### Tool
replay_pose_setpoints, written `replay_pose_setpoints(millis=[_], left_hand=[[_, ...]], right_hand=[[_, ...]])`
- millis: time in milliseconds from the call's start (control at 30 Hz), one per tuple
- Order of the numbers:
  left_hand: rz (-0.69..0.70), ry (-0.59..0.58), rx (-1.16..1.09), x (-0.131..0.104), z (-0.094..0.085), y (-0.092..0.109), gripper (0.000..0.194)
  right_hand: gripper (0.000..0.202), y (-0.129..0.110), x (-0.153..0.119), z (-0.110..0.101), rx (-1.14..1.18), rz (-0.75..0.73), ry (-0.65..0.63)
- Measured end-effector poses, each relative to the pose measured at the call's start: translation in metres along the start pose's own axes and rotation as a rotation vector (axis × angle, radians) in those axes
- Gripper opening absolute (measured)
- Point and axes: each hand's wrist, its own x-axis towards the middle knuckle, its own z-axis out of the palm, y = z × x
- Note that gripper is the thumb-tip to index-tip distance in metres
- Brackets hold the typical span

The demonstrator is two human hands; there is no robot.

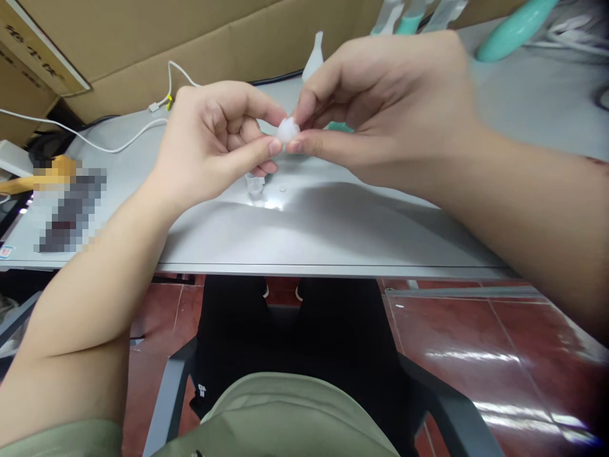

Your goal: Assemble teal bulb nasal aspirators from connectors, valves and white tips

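Between my two hands is a small white translucent rounded piece point(288, 131), its exact kind not clear. My left hand point(223, 133) pinches it from the left with thumb and forefinger. From the other side, my right hand point(380, 108) grips it the same way, fingers curled. Below them on the table lies a small clear plastic cup-like part point(255, 183), with a tiny clear ring point(283, 188) beside it. Behind my right hand stands a white tapered nozzle-like piece point(314, 60), its lower part hidden. A bit of a teal object point(340, 127) shows under my right hand.
On the grey table point(333, 235), a white cable point(124, 149) runs at the left near a yellow object point(52, 174) and a blurred-out dark item point(73, 209). A teal rounded device point(516, 28) and clear-and-teal parts point(412, 19) stand at the back. Cardboard point(190, 38) lines the rear.
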Motion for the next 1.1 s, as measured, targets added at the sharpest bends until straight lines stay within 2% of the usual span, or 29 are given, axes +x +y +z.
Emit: replay_pose_setpoints(millis=[100, 300, 433, 567, 633, 767, 933, 1100], left_hand=[[-0.016, 0.037, 0.011, -0.001, 0.004, 0.002, 0.032], [-0.015, 0.057, -0.016, 0.003, 0.005, -0.005, 0.04], [-0.094, 0.119, -0.05, 0.001, 0.01, 0.01, 0.021], [-0.126, 0.134, -0.063, -0.001, 0.014, 0.022, 0.015], [-0.143, 0.133, -0.054, 0.0, 0.014, 0.02, 0.016], [-0.075, 0.128, -0.058, 0.003, 0.012, 0.007, 0.026], [-0.056, 0.114, -0.017, 0.003, 0.009, 0.006, 0.012], [-0.046, 0.1, -0.008, 0.004, 0.006, 0.003, 0.021]], right_hand=[[0.02, -0.001, 0.0, 0.001, 0.015, 0.006, 0.007], [0.023, -0.008, 0.0, 0.004, 0.044, 0.015, 0.067], [0.021, -0.013, 0.0, 0.003, -0.064, 0.028, 0.087], [0.024, -0.014, -0.001, 0.003, -0.133, 0.048, 0.104], [0.025, -0.013, -0.001, 0.002, -0.156, 0.072, 0.094], [0.02, -0.013, -0.003, 0.001, -0.204, 0.056, 0.076], [0.016, -0.017, -0.007, 0.002, -0.267, 0.016, 0.083], [0.011, -0.014, -0.006, 0.005, -0.189, -0.018, 0.103]])
